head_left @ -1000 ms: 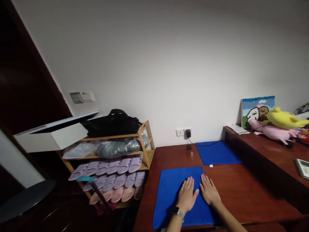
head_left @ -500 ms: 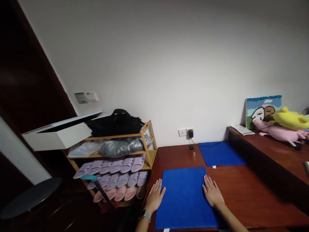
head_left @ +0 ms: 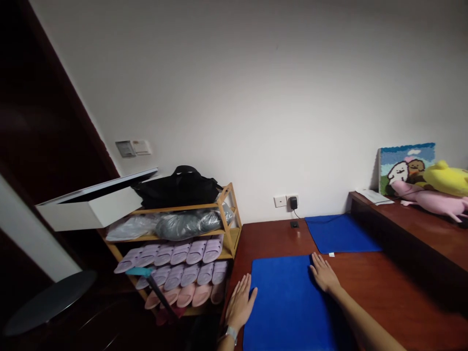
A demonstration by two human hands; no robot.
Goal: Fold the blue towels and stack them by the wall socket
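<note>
A blue cloth (head_left: 285, 302) lies spread flat on the reddish-brown desk (head_left: 387, 297), its near end cut off by the bottom of the view. My left hand (head_left: 240, 303) rests flat along its left edge, fingers stretched out and thumb over the cloth. On the opposite side, my right hand (head_left: 324, 273) lies flat near the far right corner, with its fingers extended and fingertips by the edge. Neither hand holds anything. Farther back, a second blue cloth (head_left: 341, 234) with a small white tag lies flat against the wall side.
Left of the desk stands a wooden shoe rack (head_left: 228, 229) with several slippers (head_left: 190, 274), a black bag (head_left: 179, 187) and a white box (head_left: 87, 209). A black plug (head_left: 293, 203) sits in the wall socket. On the raised ledge at right are plush toys (head_left: 431, 199) and a dog picture (head_left: 407, 165).
My right hand has slid away from me along the cloth's right edge, toward the far corner. The left hand stays at the left edge. The view has shifted slightly.
</note>
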